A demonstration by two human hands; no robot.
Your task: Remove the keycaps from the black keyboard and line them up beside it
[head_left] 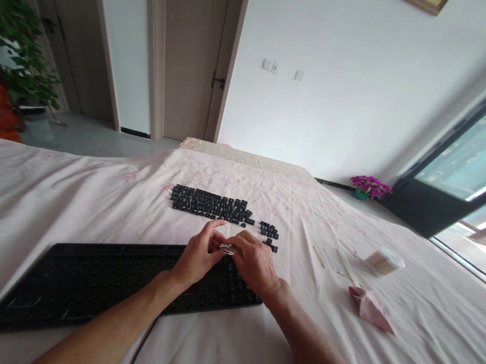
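Note:
A black keyboard [125,277] lies slanted on the cloth, most of its left and middle part stripped of keycaps, while caps still sit at its right end. Over that right end my right hand [255,263] is closed on a small, shiny looped metal tool [228,250]. Pressed close to it from the other side is my left hand [201,253], thumb and fingers drawn together at the loop, one finger raised. Whether a keycap is between them is hidden. Beyond the hands, loose black keycaps [211,205] lie in rows, with smaller groups [269,230] to their right.
At right on the pale flowered cloth [302,349] are a tub of cotton swabs [384,262], several loose swabs [319,257] and a folded pink cloth [370,308]. The keyboard's cable [140,346] runs toward me. A potted plant [370,187] stands on the floor behind.

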